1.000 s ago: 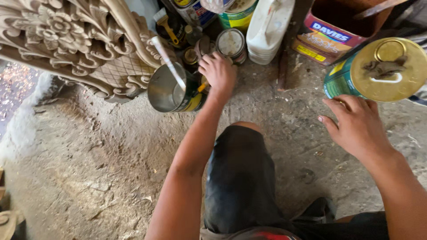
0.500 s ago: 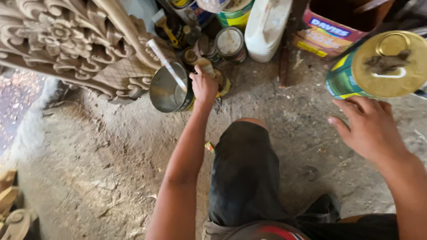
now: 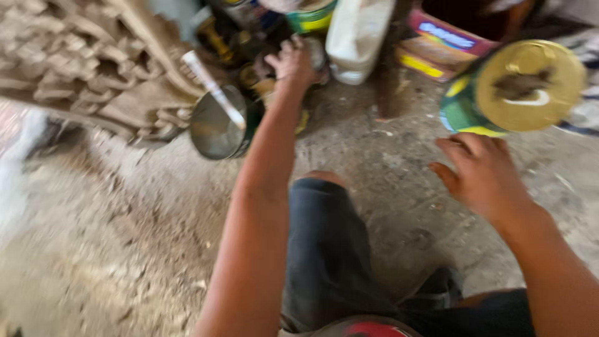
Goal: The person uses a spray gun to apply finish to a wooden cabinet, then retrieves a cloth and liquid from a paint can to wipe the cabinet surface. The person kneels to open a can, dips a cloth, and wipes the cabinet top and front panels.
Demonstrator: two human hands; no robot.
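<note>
Now left hand point(image 3: 293, 62) reaches among cans, finger state unclear from blur; right hand point(image 3: 483, 175) hovers near gold-lidded can point(image 3: 518, 87), fingers apart, empty.

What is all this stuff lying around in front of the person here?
Carved wood panel: one, pale brown, top left.
Open tin: one, silvery inside, stick leaning in it, beside the panel.
Small cans: several, blurred, top centre.
Plastic jug: one, white, top centre.
Cardboard box: one, red and yellow, top right.
Lidded can: one, green with gold lid, right.
Floor: grey, dusty.
Knee: dark trousers, centre bottom.
Left hand: reaching among the small cans.
Right hand: open, just below the lidded can.
</note>
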